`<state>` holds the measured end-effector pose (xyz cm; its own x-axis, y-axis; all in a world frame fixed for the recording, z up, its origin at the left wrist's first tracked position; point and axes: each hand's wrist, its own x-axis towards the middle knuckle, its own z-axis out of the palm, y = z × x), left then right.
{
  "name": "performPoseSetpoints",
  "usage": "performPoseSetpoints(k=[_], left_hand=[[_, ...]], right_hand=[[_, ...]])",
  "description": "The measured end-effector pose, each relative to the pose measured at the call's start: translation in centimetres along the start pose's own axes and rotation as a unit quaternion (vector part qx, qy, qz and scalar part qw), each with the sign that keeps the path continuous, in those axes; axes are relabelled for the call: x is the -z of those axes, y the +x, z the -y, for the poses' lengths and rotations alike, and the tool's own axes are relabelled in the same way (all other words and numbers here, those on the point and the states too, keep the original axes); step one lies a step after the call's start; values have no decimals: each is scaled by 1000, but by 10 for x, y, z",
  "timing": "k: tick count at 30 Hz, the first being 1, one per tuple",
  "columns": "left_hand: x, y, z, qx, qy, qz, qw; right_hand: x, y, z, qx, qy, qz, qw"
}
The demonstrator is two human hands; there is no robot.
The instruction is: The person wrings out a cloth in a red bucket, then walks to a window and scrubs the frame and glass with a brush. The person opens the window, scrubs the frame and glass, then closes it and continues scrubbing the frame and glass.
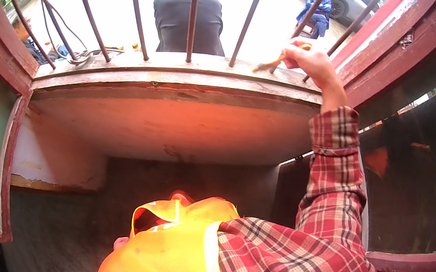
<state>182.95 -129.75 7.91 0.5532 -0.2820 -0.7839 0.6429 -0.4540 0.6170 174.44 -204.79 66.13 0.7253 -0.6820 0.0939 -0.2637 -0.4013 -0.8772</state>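
My right hand (312, 65) grips the handle of a small paintbrush (272, 64), reaching out at the right end of the window sill (195, 63). The bristles point down and left, close above the pale, worn wood of the sill, beside a vertical metal bar (246, 18). Whether they touch the wood is hard to tell. Low in the picture, only a bit of my left hand (120, 243) shows past the orange vest (166, 253); its fingers and anything in them are hidden.
Metal bars span the window. Open red-framed casements stand left (8, 164) and right (410, 261). A looped cable (79, 57) lies on the sill's left end. Outside, a person (190, 22) sits back-turned close by; others sit left (27, 39) and far right (316, 11), near a car (346, 1).
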Motion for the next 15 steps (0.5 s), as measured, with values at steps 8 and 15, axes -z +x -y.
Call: performPoseSetpoints(k=[8,15], left_hand=[[-44,-36,-70,-13,40,-158,987],[-19,7,-43,-5,63,-39,997]], right_hand=[[23,-23,6,-117,-144,0,983],[5,-11,-13,-13,-90,-49,995]])
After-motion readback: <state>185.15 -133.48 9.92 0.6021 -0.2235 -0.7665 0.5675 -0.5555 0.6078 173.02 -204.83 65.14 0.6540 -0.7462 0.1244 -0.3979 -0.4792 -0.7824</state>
